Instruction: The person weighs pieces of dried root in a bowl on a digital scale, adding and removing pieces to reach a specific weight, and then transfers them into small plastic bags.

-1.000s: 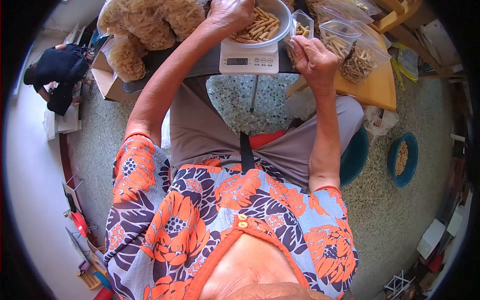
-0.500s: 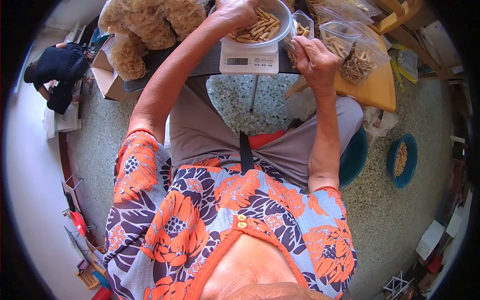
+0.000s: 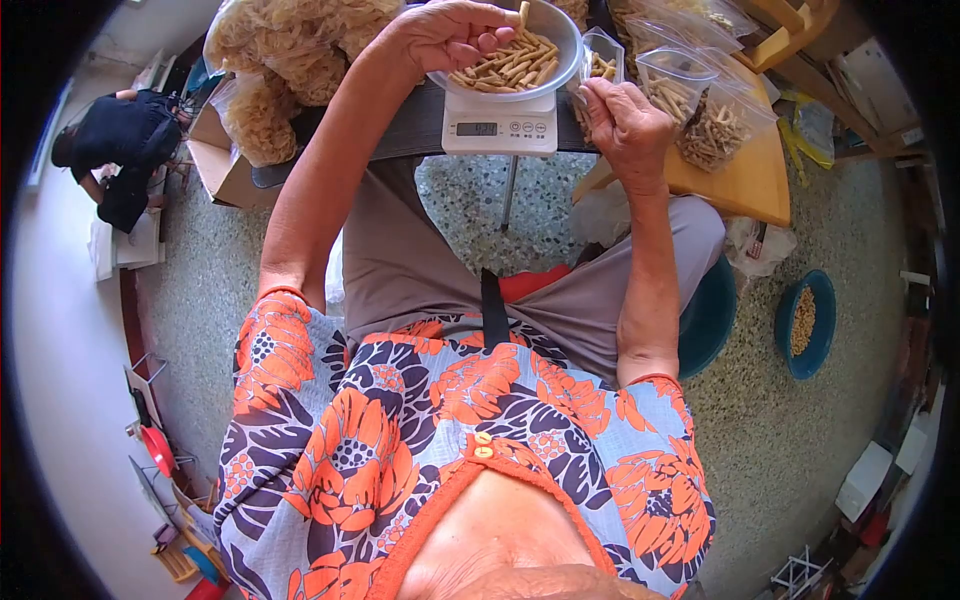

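Note:
My left hand (image 3: 445,35) is over the left rim of a metal bowl (image 3: 560,70) and pinches a few tan snack sticks (image 3: 510,62) from the pile inside it. The bowl rests on a white digital kitchen scale (image 3: 498,128). My right hand (image 3: 625,125) grips the edge of a clear plastic bag (image 3: 600,55) that holds some sticks, just right of the bowl.
Big bags of pale fried snacks (image 3: 290,50) lie at the upper left. Filled clear bags (image 3: 715,110) sit on a wooden board (image 3: 740,180) at the right. A blue bowl of grains (image 3: 805,320) stands on the speckled floor. Another person (image 3: 110,150) crouches at far left.
My left hand has lifted from inside the bowl and now pinches sticks above its left rim. My right hand has stayed on the bag, shifted slightly up.

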Motion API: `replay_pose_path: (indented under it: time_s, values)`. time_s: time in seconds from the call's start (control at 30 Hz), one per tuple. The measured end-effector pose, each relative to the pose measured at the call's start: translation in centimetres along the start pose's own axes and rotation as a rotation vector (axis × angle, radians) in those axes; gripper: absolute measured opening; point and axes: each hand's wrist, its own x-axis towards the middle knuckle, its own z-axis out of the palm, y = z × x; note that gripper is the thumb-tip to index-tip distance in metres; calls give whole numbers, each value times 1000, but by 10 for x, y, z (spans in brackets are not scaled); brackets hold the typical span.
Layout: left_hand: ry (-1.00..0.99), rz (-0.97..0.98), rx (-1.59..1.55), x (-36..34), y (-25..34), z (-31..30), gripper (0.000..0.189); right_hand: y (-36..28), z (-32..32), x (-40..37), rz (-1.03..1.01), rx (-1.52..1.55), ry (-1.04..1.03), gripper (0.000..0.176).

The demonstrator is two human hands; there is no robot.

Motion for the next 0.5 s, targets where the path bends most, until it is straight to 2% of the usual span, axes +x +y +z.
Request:
replay_pose_path:
  time_s: [0.2,0.23,0.3,0.37,0.43,0.47,0.5]
  values:
    - [86,157,-84,10,-6,32,11,0,1,-1,-19,-23,9,12]
    - [79,151,-84,15,-8,32,11,1,1,-1,-14,-31,8,12]
    - [-52,8,-14,19,-10,36,11,1,1,0,-31,-25,2,11]
    - [-57,34,-2,25,-18,48,13,-1,1,0,-37,-27,5,12]
    - [86,30,285,27,-20,57,16,-2,-1,-1,-33,-46,-21,12]
    - [171,82,370,28,-24,63,19,-2,-1,-1,-31,-47,-23,12]
    - [170,81,369,31,-26,69,19,-2,-1,-1,-41,-49,-20,12]
